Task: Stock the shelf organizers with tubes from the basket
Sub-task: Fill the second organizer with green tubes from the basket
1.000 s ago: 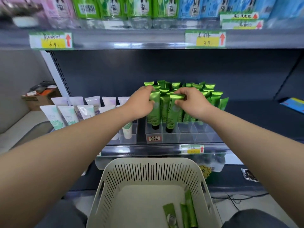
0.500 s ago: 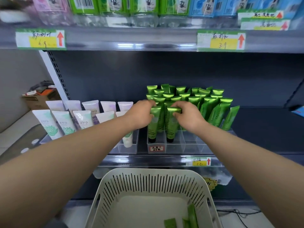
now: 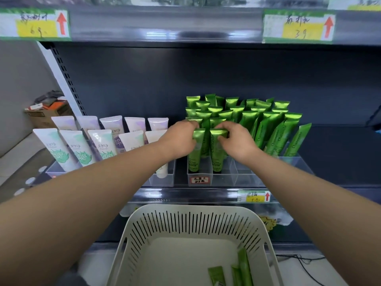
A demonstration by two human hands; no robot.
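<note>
Both arms stretched over basket [image 3: 191, 219] to shelf. Left hand [image 3: 179, 139] curled round crimped top of left tube [image 3: 194, 155]; right hand [image 3: 237, 139] pinching top of right tube [image 3: 216, 157]. Both tubes stand cap-down in organizer [image 3: 243, 176] front slots. Advice: seat caps squarely, labels forward. Loose tubes [image 3: 244, 267] remain in basket.

Lighting's bright and pretty even, from overhead. White glare streak on the upper shelf edge [image 3: 185, 35] at 12 o'clock, dark back panel [image 3: 144, 83] below. Green tubes [image 3: 247, 118] look sharp and shiny; the price tag [image 3: 299, 26] at 1 o'clock is smeared, and the edges are bowed by the wide lens.
</note>
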